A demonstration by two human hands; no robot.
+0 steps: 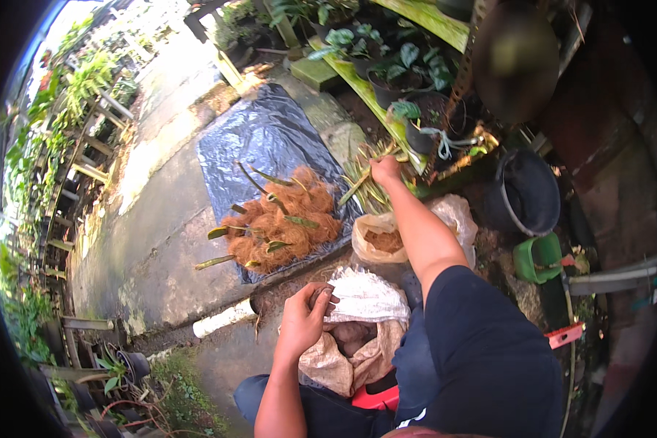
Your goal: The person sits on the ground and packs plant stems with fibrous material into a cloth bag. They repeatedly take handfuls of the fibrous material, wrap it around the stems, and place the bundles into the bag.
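My left hand (304, 319) is raised over an open woven sack (369, 299), its fingers curled round a small dark brown lump (320, 293). Brown, lumpy contents show in the sack's mouth. Farther off, my right arm is stretched out, and my right hand (385, 171) is closed among a pile of long green-yellow leaves (365, 191); its fingertips are partly hidden there. To the left, a mound of orange-brown coir fibre (288, 223) lies on a black plastic sheet (259, 131), with several green leaf cuttings (277, 246) sticking out of it.
Beside my right forearm stands a plastic bag of brown, crumbly material (382, 241). A black bucket (527, 191) and a green plastic container (539, 258) are to the right. A white pipe (225, 319) lies near the sheet. Potted plants (398, 80) line a mossy wooden shelf.
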